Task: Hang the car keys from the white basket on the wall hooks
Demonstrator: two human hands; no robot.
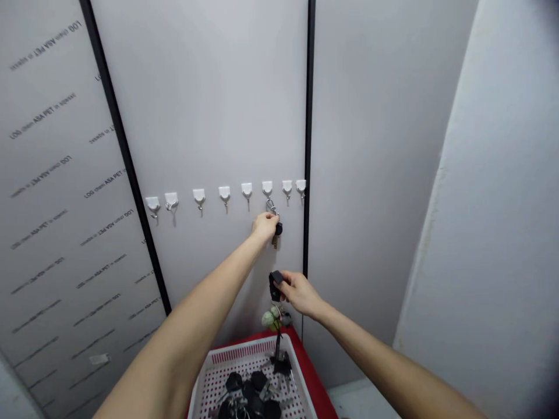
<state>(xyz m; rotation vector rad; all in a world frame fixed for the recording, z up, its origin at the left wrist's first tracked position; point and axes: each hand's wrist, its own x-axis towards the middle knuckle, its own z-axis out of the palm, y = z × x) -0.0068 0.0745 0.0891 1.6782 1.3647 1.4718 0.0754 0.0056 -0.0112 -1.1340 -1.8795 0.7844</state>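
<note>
A row of several white adhesive hooks [224, 193] runs across the grey wall panel. My left hand [264, 226] is raised to the sixth hook [266, 188], fingers closed on a key bunch [275, 222] whose metal ring hangs from that hook. My right hand [299, 291] is lower, closed on a black key fob [275, 285] from which a strap and a small pale green charm [269, 318] dangle. The other hooks look bare.
Below stands a white perforated basket [209, 378] holding several black keys [248, 393], set on a red surface [314, 378]. A black vertical strip [308, 134] borders the hook panel on the right. A white wall [493, 233] closes in at the right.
</note>
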